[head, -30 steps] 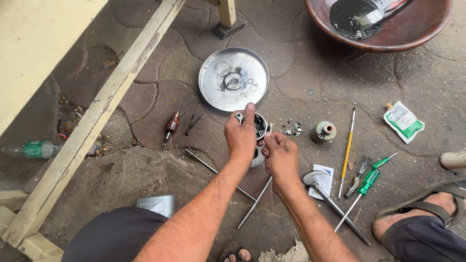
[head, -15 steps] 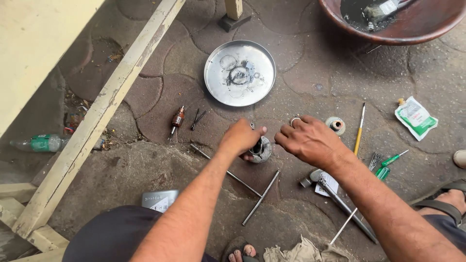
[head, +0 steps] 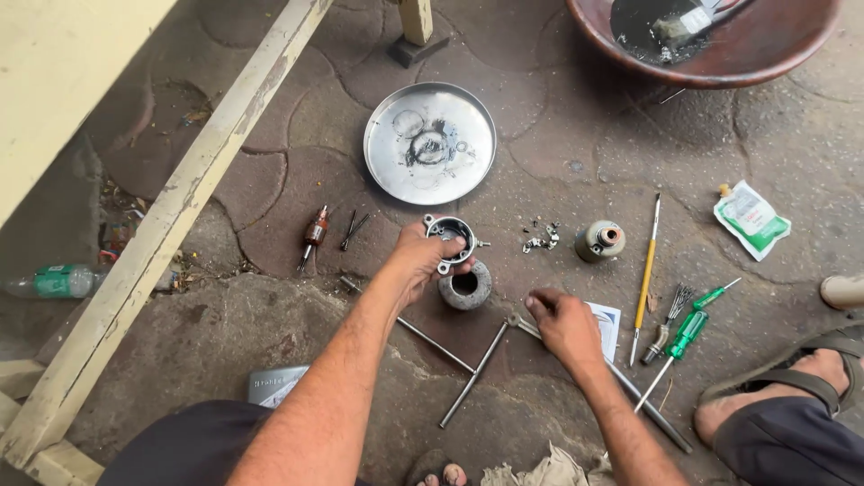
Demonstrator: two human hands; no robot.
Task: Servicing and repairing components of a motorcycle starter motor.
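On stone paving, below steel plate (head: 430, 144), left hand (head: 418, 261) clamped on ring housing (head: 450, 236), just above grey cylinder (head: 465, 286). Right hand (head: 562, 324) pinching wrench (head: 526, 322), fingers together.

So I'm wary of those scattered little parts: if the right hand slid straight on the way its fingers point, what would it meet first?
Probably the grey cylindrical metal housing: the right hand points up-left, its fingertips at a thin metal rod.

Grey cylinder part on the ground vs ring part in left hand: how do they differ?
The ring part is thin, with small lugs, and held in the left hand. The grey cylinder part is thicker, stubby, without lugs, and rests on the ground untouched. Both are round, grey metal and hollow.
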